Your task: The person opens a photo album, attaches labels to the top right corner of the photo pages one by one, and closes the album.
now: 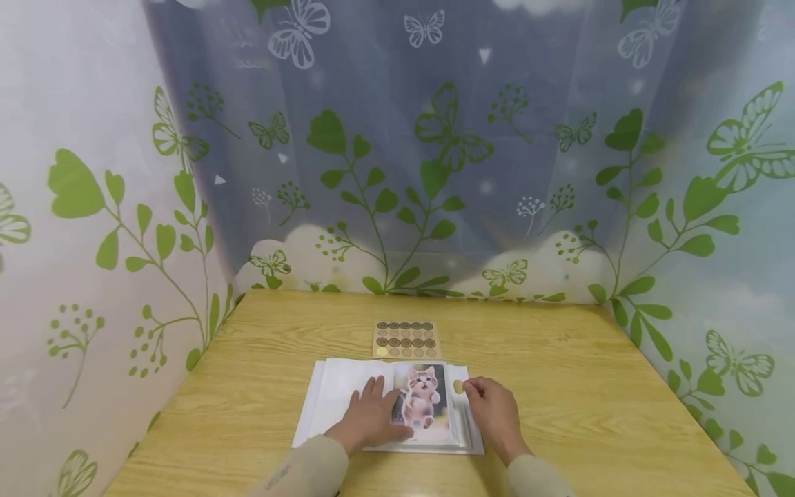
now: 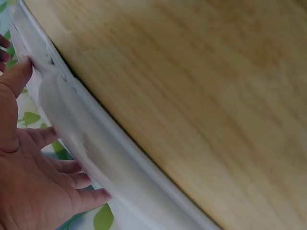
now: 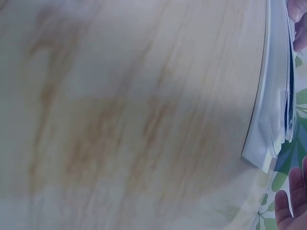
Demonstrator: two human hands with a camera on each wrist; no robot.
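Observation:
An album [image 1: 338, 386] lies open on the table, its right page showing a kitten picture [image 1: 422, 397]. My left hand [image 1: 370, 415] rests on the album with fingers spread, the thumb and fingertips over the picture's left side. At the album's right edge, my right hand [image 1: 495, 414] pinches a small round yellowish sticker [image 1: 458, 386] between thumb and forefinger. In the left wrist view, the spread left fingers touch the curved white pages [image 2: 86, 139]. The right wrist view catches only part of the right hand [image 3: 295, 201], below the album's corner [image 3: 261, 155]; the sticker is outside that view.
Just behind the album lies a tan sheet of round stickers [image 1: 406, 334], with a yellow circle at its front left corner. All sits on a wood-grain table [image 1: 248, 373]. Curtains [image 1: 397, 172] printed with leaves and butterflies stand around the back and sides.

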